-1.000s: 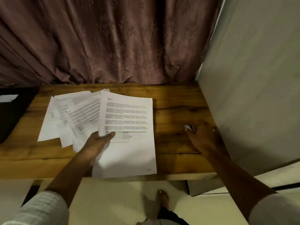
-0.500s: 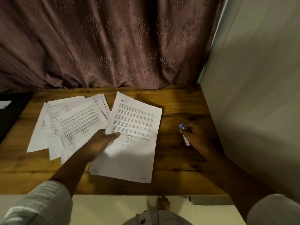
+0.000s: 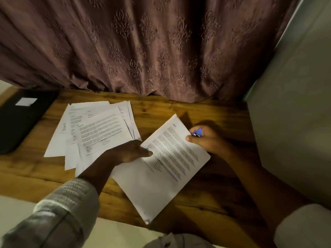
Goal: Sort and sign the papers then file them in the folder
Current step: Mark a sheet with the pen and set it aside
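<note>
Head view: the printed sheet (image 3: 170, 158) lies tilted on the wooden table (image 3: 223, 176), its top edge pointing toward 1 o'clock. The left hand (image 3: 129, 153) pinches its 9 o'clock edge, thumb on top. The right hand (image 3: 206, 140), at 2 o'clock, curls around a blue pen (image 3: 198, 132), its thumb touching the sheet's edge. Fanned papers (image 3: 100, 129) lie at 10 o'clock, a black folder (image 3: 21, 119) beyond them, well apart. A curtain (image 3: 143, 51) hangs at 12.

Our left hand (image 3: 129, 153) extends forward from a pale sleeve (image 3: 68, 203), with the thumb lying on top of the sheet (image 3: 170, 158) and the fingers tucked beneath it. Our right hand (image 3: 209, 140), on a bare forearm, curls its fingers round a blue pen (image 3: 198, 132), and its thumb touches the sheet's edge.
</note>
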